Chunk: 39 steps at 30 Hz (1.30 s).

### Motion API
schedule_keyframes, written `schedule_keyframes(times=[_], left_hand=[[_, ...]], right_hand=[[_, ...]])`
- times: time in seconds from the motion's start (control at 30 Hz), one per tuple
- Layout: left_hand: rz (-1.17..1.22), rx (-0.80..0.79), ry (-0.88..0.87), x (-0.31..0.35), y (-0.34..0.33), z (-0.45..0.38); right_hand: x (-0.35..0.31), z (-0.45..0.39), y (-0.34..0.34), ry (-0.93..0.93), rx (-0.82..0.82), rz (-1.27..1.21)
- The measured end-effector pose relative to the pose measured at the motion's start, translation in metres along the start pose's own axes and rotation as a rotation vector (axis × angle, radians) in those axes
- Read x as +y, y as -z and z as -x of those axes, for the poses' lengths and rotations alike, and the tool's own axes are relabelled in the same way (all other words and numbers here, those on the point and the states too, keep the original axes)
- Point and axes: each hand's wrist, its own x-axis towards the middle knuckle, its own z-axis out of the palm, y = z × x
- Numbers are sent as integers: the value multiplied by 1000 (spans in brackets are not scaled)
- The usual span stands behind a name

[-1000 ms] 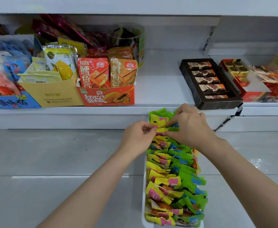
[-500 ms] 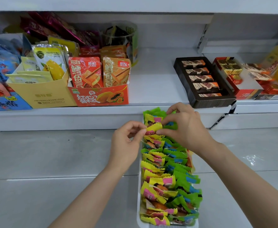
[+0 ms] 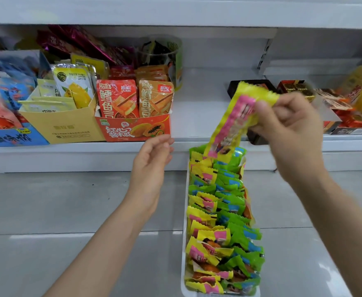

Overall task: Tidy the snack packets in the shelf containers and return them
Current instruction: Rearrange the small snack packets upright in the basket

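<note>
A white shelf [image 3: 197,116] runs in front of me, crowded with an orange display box [image 3: 132,128] of fish snacks on the left and a dark tray [image 3: 252,86] of sweets on the right. Below it, on the grey floor, a long white container [image 3: 184,211] holds 2 rows of snack packets [image 3: 218,211], yellow beside green. My right hand [image 3: 291,133] pinches 1 yellow packet [image 3: 233,125] by its top edge, lifted clear above the far end of the rows. My left hand [image 3: 152,166] hangs beside the container, fingers loosely apart, holding nothing. I judge I'm mid-sorting: next this packet needs slotting upright into the yellow row, with my left hand parting its neighbours.
</note>
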Motion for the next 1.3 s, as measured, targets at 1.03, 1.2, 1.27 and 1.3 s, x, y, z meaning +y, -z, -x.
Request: schedule_keyframes(times=[1.03, 1.2, 1.27, 1.3], left_hand=[[164, -119, 184, -4, -14, 57], [183, -146, 225, -5, -6, 59], [196, -168, 245, -5, -4, 60], [201, -181, 253, -6, -4, 60]], right_hand=[[5, 11, -22, -516, -198, -273], [7, 7, -16, -566, -159, -303], [9, 6, -15, -579, -148, -322], [10, 5, -14, -582, -142, -331]])
